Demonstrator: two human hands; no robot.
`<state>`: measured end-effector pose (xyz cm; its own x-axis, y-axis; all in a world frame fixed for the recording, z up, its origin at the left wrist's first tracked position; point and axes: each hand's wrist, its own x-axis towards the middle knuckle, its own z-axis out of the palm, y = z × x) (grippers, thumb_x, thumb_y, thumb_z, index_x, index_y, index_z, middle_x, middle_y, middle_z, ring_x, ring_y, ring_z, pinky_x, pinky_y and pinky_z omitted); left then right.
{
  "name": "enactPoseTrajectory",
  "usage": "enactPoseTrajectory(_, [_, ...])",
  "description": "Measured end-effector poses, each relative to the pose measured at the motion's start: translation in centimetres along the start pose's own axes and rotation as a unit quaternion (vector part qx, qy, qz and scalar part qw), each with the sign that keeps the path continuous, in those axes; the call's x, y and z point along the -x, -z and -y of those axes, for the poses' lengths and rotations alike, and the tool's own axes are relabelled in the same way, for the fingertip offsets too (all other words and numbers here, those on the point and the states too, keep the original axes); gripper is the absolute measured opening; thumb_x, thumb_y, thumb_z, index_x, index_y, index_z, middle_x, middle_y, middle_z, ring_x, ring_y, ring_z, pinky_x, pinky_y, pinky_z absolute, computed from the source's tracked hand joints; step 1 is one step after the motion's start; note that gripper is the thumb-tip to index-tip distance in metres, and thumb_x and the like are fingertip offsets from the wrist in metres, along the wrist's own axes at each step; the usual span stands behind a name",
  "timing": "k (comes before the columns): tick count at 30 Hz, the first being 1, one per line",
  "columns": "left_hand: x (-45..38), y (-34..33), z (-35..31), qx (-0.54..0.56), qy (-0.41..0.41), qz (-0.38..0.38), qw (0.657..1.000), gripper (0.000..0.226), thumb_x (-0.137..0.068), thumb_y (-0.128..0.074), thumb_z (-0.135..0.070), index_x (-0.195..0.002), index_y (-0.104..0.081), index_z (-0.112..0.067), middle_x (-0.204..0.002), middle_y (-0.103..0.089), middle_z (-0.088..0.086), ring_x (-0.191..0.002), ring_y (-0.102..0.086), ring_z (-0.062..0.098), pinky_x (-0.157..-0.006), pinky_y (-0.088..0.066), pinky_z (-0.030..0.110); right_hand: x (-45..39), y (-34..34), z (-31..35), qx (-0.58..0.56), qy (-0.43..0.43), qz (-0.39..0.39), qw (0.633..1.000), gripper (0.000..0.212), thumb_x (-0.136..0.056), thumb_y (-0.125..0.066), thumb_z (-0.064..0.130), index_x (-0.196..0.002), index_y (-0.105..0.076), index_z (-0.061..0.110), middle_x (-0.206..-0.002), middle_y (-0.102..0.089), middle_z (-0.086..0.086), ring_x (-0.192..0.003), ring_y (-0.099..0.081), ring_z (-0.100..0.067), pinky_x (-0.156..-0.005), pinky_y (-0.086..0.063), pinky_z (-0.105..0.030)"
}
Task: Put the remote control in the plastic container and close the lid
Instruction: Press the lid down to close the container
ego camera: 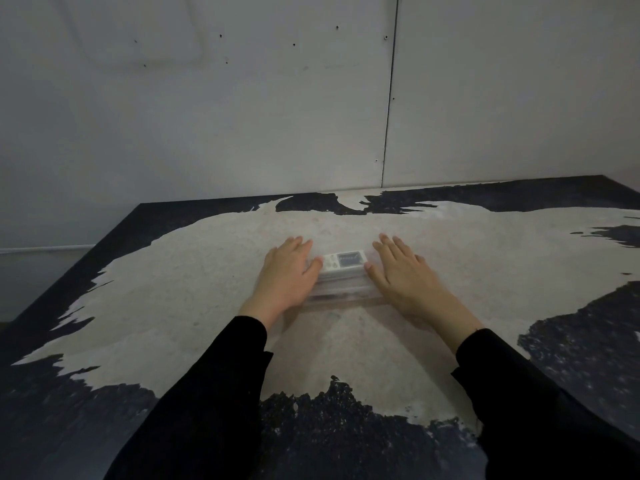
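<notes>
A clear plastic container [341, 289] sits in the middle of the table, and a white remote control [343, 262] with a small screen shows through its top. My left hand [289, 275] lies flat on the container's left end, thumb touching the remote's left side. On the right end rests my right hand [398, 271], fingers spread, thumb by the remote's right side. Whether the lid is fully seated cannot be told.
The table [194, 299] has a worn pale top with black patches around its edges. A grey panelled wall [242, 116] stands right behind it. The table's left edge drops off at the left of the view.
</notes>
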<state>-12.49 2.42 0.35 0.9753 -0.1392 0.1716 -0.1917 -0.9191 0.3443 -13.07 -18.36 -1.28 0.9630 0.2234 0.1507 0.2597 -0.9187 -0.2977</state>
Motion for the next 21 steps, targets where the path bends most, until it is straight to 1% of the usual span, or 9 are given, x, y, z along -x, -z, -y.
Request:
enactPoseTrajectory(4, [0.4,-0.6,-0.1,-0.038,0.002,0.035,0.999,0.063,-0.095,-0.025,-0.049,-0.147,-0.016,-0.014,-0.16,-0.01,0.007,-0.148,-0.003,0.019,-0.12,-0.003,0.043,-0.2,-0.2,-0.1,-0.007,0.003,0.003,1.0,0.063,-0.095,-0.018,0.051,-0.147,-0.017,0.016,-0.16,-0.005,-0.002,-0.147,0.0,-0.02,-0.117,-0.013,-0.046])
enactPoseTrajectory(6, [0.5,-0.8,0.1,-0.052,-0.003,0.036,0.998,0.066,-0.094,-0.024,-0.052,-0.148,-0.013,-0.015,-0.16,-0.008,0.007,-0.148,-0.002,0.019,-0.121,-0.003,0.042,-0.3,-0.2,-0.2,-0.002,0.007,0.014,1.0,0.063,-0.095,-0.019,0.051,-0.148,-0.015,0.017,-0.16,-0.005,-0.002,-0.147,-0.003,-0.021,-0.117,-0.012,-0.046])
enactPoseTrajectory(9, [0.5,-0.9,0.2,-0.054,-0.012,0.023,0.998,0.068,-0.093,-0.029,-0.053,-0.147,-0.017,-0.014,-0.159,-0.013,0.009,-0.147,-0.008,0.023,-0.121,-0.007,0.041,-0.7,0.5,-0.2,0.042,0.015,0.031,0.999,0.063,-0.094,-0.023,0.051,-0.148,-0.014,0.019,-0.16,-0.011,-0.003,-0.145,-0.015,-0.025,-0.117,-0.013,-0.05])
enactPoseTrajectory(12, [0.6,-0.8,0.1,-0.03,-0.015,0.024,0.999,0.068,-0.092,-0.031,-0.052,-0.146,-0.019,-0.013,-0.158,-0.017,0.01,-0.146,-0.012,0.025,-0.121,-0.012,0.042,-1.8,1.7,0.3,0.068,0.016,0.026,0.997,0.063,-0.093,-0.025,0.052,-0.147,-0.016,0.021,-0.153,-0.029,-0.007,-0.137,-0.029,-0.031,-0.114,-0.016,-0.053])
enactPoseTrajectory(14, [0.8,-0.7,0.1,-0.029,-0.019,0.021,0.999,0.068,-0.092,-0.033,-0.052,-0.145,-0.02,-0.013,-0.156,-0.022,0.01,-0.144,-0.016,0.025,-0.119,-0.017,0.043,-2.6,2.2,0.9,0.077,0.015,0.024,0.997,0.062,-0.093,-0.025,0.051,-0.145,-0.024,0.017,-0.145,-0.038,-0.013,-0.129,-0.036,-0.034,-0.111,-0.021,-0.051])
enactPoseTrajectory(16, [0.6,-0.4,0.1,-0.037,-0.025,0.02,0.999,0.07,-0.09,-0.035,-0.054,-0.144,-0.024,-0.011,-0.151,-0.03,0.012,-0.14,-0.024,0.026,-0.116,-0.023,0.042,-3.1,1.8,1.6,0.068,0.014,0.032,0.997,0.06,-0.093,-0.028,0.048,-0.137,-0.035,0.009,-0.139,-0.04,-0.019,-0.125,-0.038,-0.036,-0.108,-0.025,-0.047])
enactPoseTrajectory(17, [0.4,-0.2,0.2,-0.039,-0.024,0.024,0.999,0.071,-0.087,-0.037,-0.056,-0.141,-0.028,-0.01,-0.146,-0.036,0.012,-0.135,-0.03,0.027,-0.114,-0.027,0.041,-3.2,1.3,1.9,0.051,0.016,0.035,0.998,0.059,-0.093,-0.031,0.046,-0.135,-0.036,0.005,-0.14,-0.038,-0.021,-0.128,-0.035,-0.036,-0.109,-0.025,-0.045])
enactPoseTrajectory(19, [-0.2,0.1,0.0,-0.043,-0.01,0.034,0.998,0.068,-0.083,-0.041,-0.054,-0.135,-0.035,-0.009,-0.137,-0.043,0.012,-0.127,-0.038,0.029,-0.106,-0.032,0.039,-3.3,0.3,1.9,0.015,0.022,0.041,0.999,0.063,-0.093,-0.034,0.043,-0.139,-0.027,0.0,-0.15,-0.025,-0.023,-0.141,-0.018,-0.034,-0.116,-0.018,-0.044])
enactPoseTrajectory(21, [-0.7,0.1,-0.7,-0.045,0.003,0.034,0.998,0.056,-0.086,-0.045,-0.046,-0.125,-0.04,-0.006,-0.13,-0.047,0.015,-0.12,-0.042,0.032,-0.1,-0.034,0.04,-3.2,-0.2,1.6,-0.002,0.044,0.039,0.998,0.066,-0.093,-0.032,0.044,-0.144,-0.02,0.003,-0.157,-0.013,-0.017,-0.146,-0.004,-0.027,-0.12,-0.008,-0.041])
